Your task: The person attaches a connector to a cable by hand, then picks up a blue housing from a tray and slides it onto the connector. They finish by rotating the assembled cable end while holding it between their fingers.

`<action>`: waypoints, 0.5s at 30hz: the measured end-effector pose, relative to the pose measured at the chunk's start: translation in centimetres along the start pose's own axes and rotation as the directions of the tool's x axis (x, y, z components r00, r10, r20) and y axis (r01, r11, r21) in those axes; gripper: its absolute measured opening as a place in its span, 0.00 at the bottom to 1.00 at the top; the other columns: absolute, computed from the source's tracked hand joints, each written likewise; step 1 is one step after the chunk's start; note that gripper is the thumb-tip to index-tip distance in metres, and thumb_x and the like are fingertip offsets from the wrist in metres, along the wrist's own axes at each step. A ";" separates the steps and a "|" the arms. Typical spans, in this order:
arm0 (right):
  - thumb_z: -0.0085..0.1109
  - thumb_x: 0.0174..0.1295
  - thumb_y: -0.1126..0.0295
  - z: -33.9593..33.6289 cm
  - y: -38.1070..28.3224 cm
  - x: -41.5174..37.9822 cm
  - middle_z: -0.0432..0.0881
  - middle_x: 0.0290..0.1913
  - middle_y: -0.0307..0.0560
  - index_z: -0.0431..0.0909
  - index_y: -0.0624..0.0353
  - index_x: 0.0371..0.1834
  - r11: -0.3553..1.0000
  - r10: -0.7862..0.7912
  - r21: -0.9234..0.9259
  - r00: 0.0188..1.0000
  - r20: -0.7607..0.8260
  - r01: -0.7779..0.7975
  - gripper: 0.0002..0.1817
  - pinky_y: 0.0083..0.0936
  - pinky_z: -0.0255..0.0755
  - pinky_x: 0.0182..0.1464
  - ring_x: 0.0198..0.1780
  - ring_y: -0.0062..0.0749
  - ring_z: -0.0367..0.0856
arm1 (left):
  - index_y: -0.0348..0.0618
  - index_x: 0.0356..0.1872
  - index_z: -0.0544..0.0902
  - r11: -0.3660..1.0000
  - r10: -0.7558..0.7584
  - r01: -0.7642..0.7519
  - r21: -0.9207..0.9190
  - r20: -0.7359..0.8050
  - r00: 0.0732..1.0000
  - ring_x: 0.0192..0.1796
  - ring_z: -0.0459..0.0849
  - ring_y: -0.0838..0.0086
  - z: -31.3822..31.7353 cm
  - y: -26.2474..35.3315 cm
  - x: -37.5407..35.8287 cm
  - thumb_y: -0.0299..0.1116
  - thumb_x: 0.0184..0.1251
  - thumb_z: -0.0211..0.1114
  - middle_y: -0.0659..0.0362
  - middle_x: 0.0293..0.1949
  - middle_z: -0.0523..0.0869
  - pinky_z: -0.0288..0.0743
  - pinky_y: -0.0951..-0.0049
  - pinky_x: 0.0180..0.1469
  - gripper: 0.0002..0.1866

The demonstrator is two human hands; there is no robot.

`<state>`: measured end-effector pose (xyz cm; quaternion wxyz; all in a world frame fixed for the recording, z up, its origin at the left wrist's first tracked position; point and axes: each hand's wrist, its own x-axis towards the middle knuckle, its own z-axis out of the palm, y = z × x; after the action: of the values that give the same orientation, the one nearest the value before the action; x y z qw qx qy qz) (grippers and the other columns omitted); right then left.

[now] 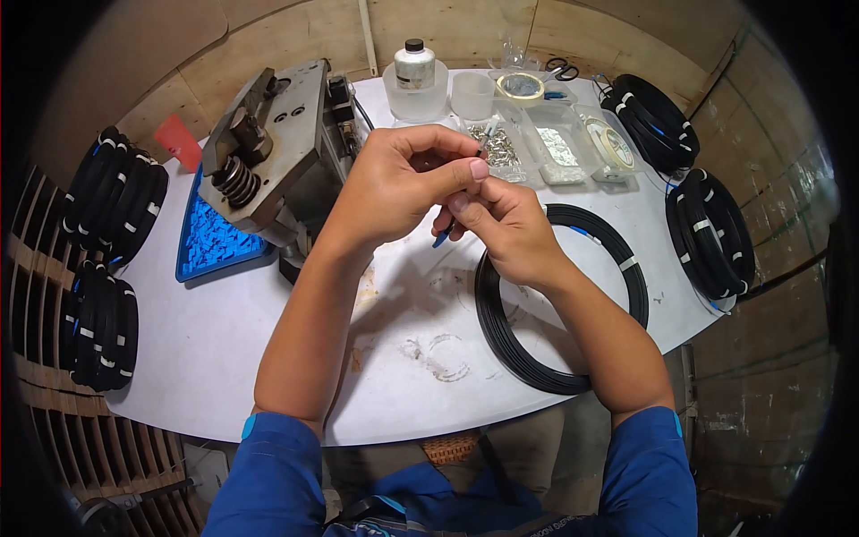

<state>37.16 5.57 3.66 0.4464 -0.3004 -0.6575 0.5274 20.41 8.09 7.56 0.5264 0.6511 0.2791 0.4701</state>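
My left hand (403, 183) is raised over the middle of the table, its thumb and index finger pinched on something small and dark that is mostly hidden. Touching it, my right hand (506, 224) has its thumb and fingers pressed together; what they hold is too hidden to name. A blue piece (441, 238) pokes out below the fingers of both hands. Under my right forearm lies a coil of black cable (559, 385) with white tape bands. Just behind the hands, an open clear box holds small metal parts (501, 148).
A metal press (295, 143) stands left of my hands, beside a blue tray (228, 268) of small blue pieces. More black coils (112, 192) sit at the left edge and others (711, 233) at the right. A white bottle (414, 67), tape roll (520, 86) and scissors (562, 69) are at the back.
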 end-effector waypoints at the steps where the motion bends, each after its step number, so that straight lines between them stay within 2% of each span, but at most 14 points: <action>1: 0.52 0.73 0.65 -0.2 0.0 0.0 0.83 0.35 0.41 0.81 0.65 0.43 1.000 0.001 0.000 1.000 0.000 -0.001 0.13 0.23 0.75 0.41 0.38 0.22 0.81 | 0.29 0.40 0.84 1.000 0.008 -0.008 0.009 -0.016 1.000 0.24 0.79 0.80 0.0 0.1 0.0 0.26 0.63 0.69 0.57 0.26 0.84 0.74 0.78 0.24 0.09; 3: 0.50 0.73 0.68 -0.6 -0.1 0.0 0.83 0.37 0.43 0.80 0.65 0.43 0.977 -0.008 0.215 0.998 0.058 -0.005 0.12 0.23 0.75 0.41 0.39 0.25 0.81 | 0.29 0.40 0.84 1.000 0.001 -0.001 -0.007 -0.006 1.000 0.24 0.79 0.79 -0.1 0.3 0.0 0.26 0.63 0.69 0.57 0.26 0.84 0.74 0.77 0.23 0.09; 11: 0.50 0.73 0.69 -0.7 0.4 0.2 0.83 0.38 0.43 0.79 0.65 0.41 0.990 -0.086 0.117 0.995 0.048 0.080 0.11 0.22 0.75 0.44 0.42 0.25 0.82 | 0.30 0.40 0.85 0.997 0.032 -0.029 -0.065 0.036 0.999 0.26 0.81 0.78 -0.6 0.2 0.0 0.26 0.64 0.68 0.57 0.29 0.85 0.76 0.76 0.23 0.09; 14: 0.51 0.73 0.68 -0.7 0.5 0.0 0.83 0.37 0.43 0.79 0.65 0.41 0.990 -0.120 0.077 0.993 0.015 0.119 0.11 0.22 0.75 0.44 0.42 0.24 0.82 | 0.31 0.41 0.85 0.993 0.010 -0.005 -0.116 0.046 0.999 0.30 0.83 0.77 -0.6 0.6 -0.1 0.27 0.65 0.68 0.57 0.32 0.86 0.78 0.76 0.29 0.09; 15: 0.52 0.72 0.68 -0.6 0.5 -0.2 0.83 0.37 0.43 0.79 0.65 0.41 0.988 -0.141 0.063 0.990 -0.016 0.142 0.11 0.22 0.75 0.44 0.41 0.23 0.81 | 0.32 0.42 0.85 0.994 0.036 -0.033 -0.101 0.034 0.999 0.33 0.83 0.78 -0.5 0.5 -0.2 0.27 0.65 0.68 0.57 0.34 0.87 0.79 0.76 0.33 0.09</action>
<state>37.79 5.81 3.20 0.4957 -0.2414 -0.6576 0.5134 19.84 8.02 7.95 0.5552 0.6370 0.2342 0.4808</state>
